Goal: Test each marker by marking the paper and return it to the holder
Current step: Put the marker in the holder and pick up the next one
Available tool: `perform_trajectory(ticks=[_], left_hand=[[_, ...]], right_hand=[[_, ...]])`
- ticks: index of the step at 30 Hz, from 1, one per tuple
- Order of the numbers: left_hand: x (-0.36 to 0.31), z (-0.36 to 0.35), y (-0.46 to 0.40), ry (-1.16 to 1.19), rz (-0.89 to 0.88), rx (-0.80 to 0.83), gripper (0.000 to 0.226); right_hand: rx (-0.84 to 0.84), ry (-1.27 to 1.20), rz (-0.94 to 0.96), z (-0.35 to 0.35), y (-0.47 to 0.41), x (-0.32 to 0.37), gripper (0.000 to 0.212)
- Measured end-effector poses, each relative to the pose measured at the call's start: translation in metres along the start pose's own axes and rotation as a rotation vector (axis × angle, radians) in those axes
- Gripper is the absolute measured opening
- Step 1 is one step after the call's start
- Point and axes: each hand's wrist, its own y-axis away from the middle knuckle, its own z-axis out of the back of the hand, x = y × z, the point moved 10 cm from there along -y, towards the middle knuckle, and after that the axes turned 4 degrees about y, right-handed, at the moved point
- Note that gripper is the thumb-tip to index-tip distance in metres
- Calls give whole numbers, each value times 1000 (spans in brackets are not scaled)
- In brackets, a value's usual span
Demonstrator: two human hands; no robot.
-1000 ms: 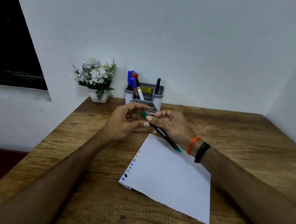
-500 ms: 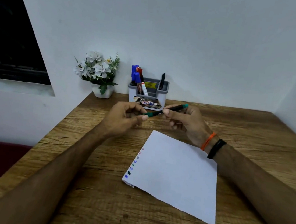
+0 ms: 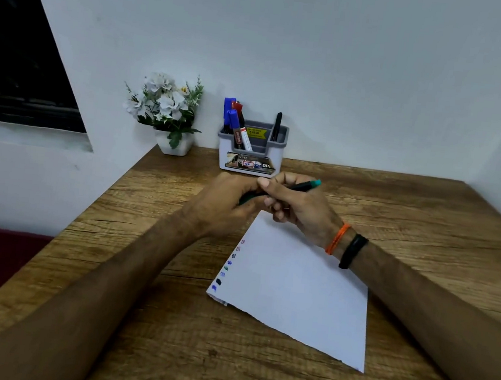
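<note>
Both hands meet just in front of the holder (image 3: 252,146). Right hand (image 3: 298,207) grips the green marker (image 3: 300,186), fingers curled round its barrel. Left hand (image 3: 226,206) pinches its near end. Paper (image 3: 300,288) lies nearer the person.

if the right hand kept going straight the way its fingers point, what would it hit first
The right hand, gripping the green marker, points leftward at the left hand, which holds the marker's other end. It would meet that hand first; they already look nearly touching, though depth is unclear.
</note>
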Motion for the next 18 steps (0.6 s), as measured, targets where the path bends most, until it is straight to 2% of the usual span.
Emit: perform_trajectory(ticks=[4, 8, 12, 18], left_hand=[[2, -7, 0, 0, 11, 43, 14], [9, -9, 0, 48, 32, 45, 33], [7, -8, -3, 81, 8, 28, 29], [16, -8, -4, 132, 68, 21, 24]], right_hand=[[19, -6, 2, -2, -2, -5, 13], [69, -133, -39, -7, -4, -8, 6], [92, -183, -49, -7, -4, -5, 11], [55, -144, -46, 2, -5, -4, 12]])
